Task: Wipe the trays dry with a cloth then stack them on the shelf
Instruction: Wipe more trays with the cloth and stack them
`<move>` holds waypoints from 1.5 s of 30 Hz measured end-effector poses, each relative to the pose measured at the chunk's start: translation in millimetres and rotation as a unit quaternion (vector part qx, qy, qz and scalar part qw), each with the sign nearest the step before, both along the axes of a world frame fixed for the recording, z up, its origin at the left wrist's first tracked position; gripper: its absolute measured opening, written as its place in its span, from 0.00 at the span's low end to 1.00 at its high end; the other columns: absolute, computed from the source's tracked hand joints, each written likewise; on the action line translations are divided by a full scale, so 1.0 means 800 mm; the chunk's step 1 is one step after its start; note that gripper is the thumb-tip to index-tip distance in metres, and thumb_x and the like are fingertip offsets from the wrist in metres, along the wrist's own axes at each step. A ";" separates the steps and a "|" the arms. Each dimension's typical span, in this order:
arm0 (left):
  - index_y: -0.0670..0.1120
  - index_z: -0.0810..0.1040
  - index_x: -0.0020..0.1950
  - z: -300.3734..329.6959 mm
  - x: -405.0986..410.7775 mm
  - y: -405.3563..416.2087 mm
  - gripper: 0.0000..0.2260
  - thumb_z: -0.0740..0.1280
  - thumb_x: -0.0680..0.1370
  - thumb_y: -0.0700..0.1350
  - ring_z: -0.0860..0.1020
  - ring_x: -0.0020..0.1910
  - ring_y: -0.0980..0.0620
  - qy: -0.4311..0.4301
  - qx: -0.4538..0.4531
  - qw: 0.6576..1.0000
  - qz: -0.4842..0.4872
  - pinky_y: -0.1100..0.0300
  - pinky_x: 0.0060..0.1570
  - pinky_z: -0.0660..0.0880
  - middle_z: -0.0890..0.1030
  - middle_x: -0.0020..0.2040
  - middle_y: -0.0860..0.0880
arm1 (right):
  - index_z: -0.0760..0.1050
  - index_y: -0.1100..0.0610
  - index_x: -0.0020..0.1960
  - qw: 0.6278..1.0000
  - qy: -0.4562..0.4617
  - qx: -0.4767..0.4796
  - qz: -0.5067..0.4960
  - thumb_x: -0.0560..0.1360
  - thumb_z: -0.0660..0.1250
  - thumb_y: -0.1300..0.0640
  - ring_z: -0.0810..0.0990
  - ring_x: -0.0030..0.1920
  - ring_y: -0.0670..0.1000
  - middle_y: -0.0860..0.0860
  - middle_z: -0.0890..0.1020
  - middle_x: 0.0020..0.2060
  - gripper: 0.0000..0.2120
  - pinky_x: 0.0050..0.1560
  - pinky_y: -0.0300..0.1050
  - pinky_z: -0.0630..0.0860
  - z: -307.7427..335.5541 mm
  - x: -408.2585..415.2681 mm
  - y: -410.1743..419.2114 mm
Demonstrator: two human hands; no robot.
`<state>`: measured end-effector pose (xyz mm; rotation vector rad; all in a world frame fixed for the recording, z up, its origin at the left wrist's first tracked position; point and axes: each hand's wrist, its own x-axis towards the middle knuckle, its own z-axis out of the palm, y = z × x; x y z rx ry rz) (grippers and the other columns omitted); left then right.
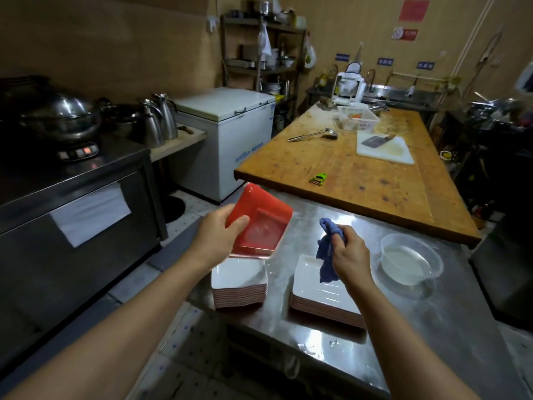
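My left hand (219, 236) grips a red tray (261, 219) by its left edge and holds it tilted, its red underside toward me, above the left stack of trays (239, 284). That stack has a white top and stands at the left edge of the steel table (403, 327). A second, lower stack of trays (320, 293) sits to its right. My right hand (349, 255) holds a crumpled blue cloth (327, 249) over the right stack, a short way from the red tray.
A clear plastic bowl (411, 259) with some water stands right of my right hand. Beyond lies a wooden table (360, 174) with a green peeler (318, 178), ladle, cutting board with cleaver (383, 147) and basket. A steel cabinet (72, 220) and white freezer (227, 140) stand left.
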<state>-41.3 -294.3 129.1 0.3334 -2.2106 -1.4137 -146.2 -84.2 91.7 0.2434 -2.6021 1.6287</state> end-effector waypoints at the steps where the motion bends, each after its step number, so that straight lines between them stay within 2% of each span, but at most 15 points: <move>1: 0.48 0.79 0.50 -0.006 0.000 -0.003 0.04 0.65 0.78 0.43 0.78 0.39 0.53 -0.004 -0.094 0.995 0.015 0.67 0.39 0.73 0.80 0.39 0.52 | 0.75 0.58 0.53 1.000 0.000 -0.005 0.006 0.80 0.57 0.60 0.77 0.44 0.55 0.56 0.81 0.44 0.09 0.42 0.44 0.69 0.000 0.000 -0.004; 5: 0.47 0.77 0.52 -0.042 0.004 -0.012 0.07 0.64 0.78 0.48 0.79 0.41 0.45 -0.047 -0.336 0.940 0.031 0.56 0.36 0.72 0.81 0.42 0.46 | 0.75 0.56 0.52 1.000 0.000 -0.015 0.021 0.80 0.57 0.60 0.77 0.43 0.53 0.54 0.81 0.43 0.08 0.41 0.43 0.69 -0.005 0.003 -0.012; 10: 0.46 0.74 0.56 -0.088 0.009 -0.012 0.11 0.57 0.81 0.49 0.80 0.46 0.41 -0.135 -0.495 0.858 -0.016 0.54 0.38 0.71 0.82 0.48 0.44 | 0.75 0.55 0.54 0.999 -0.018 -0.009 0.035 0.79 0.57 0.60 0.78 0.45 0.53 0.53 0.81 0.44 0.09 0.45 0.44 0.71 -0.023 0.009 -0.015; 12: 0.44 0.74 0.54 -0.100 0.011 -0.008 0.09 0.57 0.81 0.46 0.79 0.45 0.41 -0.158 -0.501 0.850 -0.048 0.55 0.36 0.67 0.82 0.47 0.43 | 0.75 0.55 0.54 0.999 -0.019 0.004 0.035 0.79 0.57 0.61 0.77 0.45 0.53 0.53 0.80 0.44 0.09 0.44 0.43 0.69 -0.031 0.010 -0.015; 15: 0.41 0.76 0.45 -0.114 0.014 -0.002 0.02 0.67 0.74 0.37 0.80 0.36 0.41 -0.132 -0.503 0.850 -0.082 0.56 0.30 0.69 0.81 0.39 0.42 | 0.75 0.56 0.54 0.999 -0.024 0.016 0.037 0.79 0.57 0.61 0.77 0.45 0.53 0.53 0.80 0.44 0.09 0.44 0.44 0.68 -0.041 0.010 -0.015; 19: 0.39 0.78 0.41 -0.127 0.012 0.008 0.09 0.74 0.64 0.33 0.79 0.30 0.41 -0.160 -0.527 0.829 -0.095 0.57 0.23 0.69 0.79 0.32 0.41 | 0.75 0.57 0.56 0.999 -0.033 0.016 0.041 0.79 0.57 0.61 0.78 0.44 0.50 0.53 0.81 0.46 0.10 0.39 0.40 0.70 -0.053 0.009 -0.017; 21: 0.41 0.77 0.33 -0.135 0.009 0.009 0.15 0.78 0.54 0.31 0.75 0.22 0.44 -0.163 -0.552 0.813 -0.085 0.61 0.16 0.65 0.75 0.26 0.45 | 0.75 0.58 0.56 0.998 -0.037 0.011 0.042 0.79 0.57 0.61 0.79 0.46 0.52 0.55 0.82 0.47 0.10 0.42 0.43 0.73 -0.058 0.008 -0.017; 23: 0.42 0.76 0.32 -0.143 0.004 0.009 0.17 0.79 0.51 0.31 0.74 0.20 0.46 -0.166 -0.553 0.814 -0.069 0.63 0.15 0.64 0.74 0.25 0.46 | 0.75 0.58 0.57 0.998 -0.042 0.009 0.045 0.79 0.57 0.61 0.79 0.46 0.53 0.55 0.81 0.47 0.10 0.43 0.43 0.74 -0.065 0.007 -0.016; 25: 0.42 0.77 0.41 -0.156 0.000 0.009 0.12 0.76 0.62 0.33 0.78 0.30 0.46 -0.192 -0.545 0.812 -0.077 0.60 0.22 0.68 0.78 0.34 0.44 | 0.74 0.57 0.57 0.998 -0.043 0.014 0.046 0.80 0.57 0.60 0.78 0.42 0.48 0.52 0.81 0.46 0.10 0.38 0.35 0.70 -0.071 0.005 -0.013; 28: 0.44 0.70 0.58 -0.182 -0.007 0.003 0.09 0.59 0.78 0.38 0.77 0.52 0.47 -0.254 -0.553 0.791 -0.054 0.56 0.40 0.71 0.76 0.54 0.46 | 0.74 0.55 0.57 0.998 -0.051 0.013 0.041 0.80 0.57 0.59 0.77 0.42 0.45 0.50 0.80 0.45 0.10 0.37 0.33 0.69 -0.080 0.001 -0.009; 33: 0.42 0.73 0.56 -0.195 -0.016 -0.004 0.09 0.57 0.78 0.37 0.75 0.54 0.46 -0.274 -0.513 0.812 -0.051 0.54 0.43 0.71 0.76 0.54 0.46 | 0.74 0.51 0.53 0.998 -0.054 0.015 0.029 0.79 0.58 0.59 0.75 0.38 0.37 0.41 0.78 0.38 0.08 0.33 0.27 0.68 -0.091 -0.010 -0.002; 35: 0.43 0.72 0.56 -0.198 -0.021 -0.008 0.08 0.61 0.78 0.42 0.75 0.54 0.48 -0.287 -0.511 0.809 -0.051 0.56 0.43 0.71 0.76 0.55 0.47 | 0.74 0.50 0.52 0.998 -0.055 0.019 0.023 0.79 0.58 0.59 0.75 0.38 0.36 0.38 0.78 0.37 0.07 0.35 0.29 0.67 -0.094 -0.013 0.001; 38: 0.45 0.72 0.57 -0.202 -0.030 -0.016 0.17 0.63 0.77 0.56 0.74 0.56 0.51 -0.306 -0.512 0.801 -0.050 0.58 0.44 0.72 0.75 0.56 0.50 | 0.74 0.51 0.53 0.998 -0.058 0.017 0.018 0.79 0.58 0.59 0.75 0.39 0.37 0.40 0.78 0.37 0.08 0.37 0.32 0.68 -0.100 -0.018 0.004; 41: 0.45 0.72 0.58 -0.204 -0.038 -0.018 0.22 0.61 0.76 0.62 0.73 0.57 0.51 -0.315 -0.501 0.804 -0.045 0.57 0.45 0.72 0.75 0.57 0.49 | 0.74 0.51 0.53 0.998 -0.063 0.010 0.019 0.80 0.58 0.59 0.76 0.40 0.39 0.44 0.79 0.40 0.08 0.38 0.34 0.69 -0.104 -0.020 0.008; 45: 0.46 0.72 0.61 -0.199 -0.046 -0.004 0.25 0.56 0.76 0.64 0.71 0.61 0.49 -0.347 -0.491 0.799 -0.020 0.54 0.49 0.70 0.73 0.59 0.48 | 0.74 0.51 0.52 0.998 -0.064 0.001 0.008 0.79 0.58 0.60 0.76 0.36 0.30 0.39 0.78 0.37 0.08 0.32 0.23 0.68 -0.107 -0.021 0.019</move>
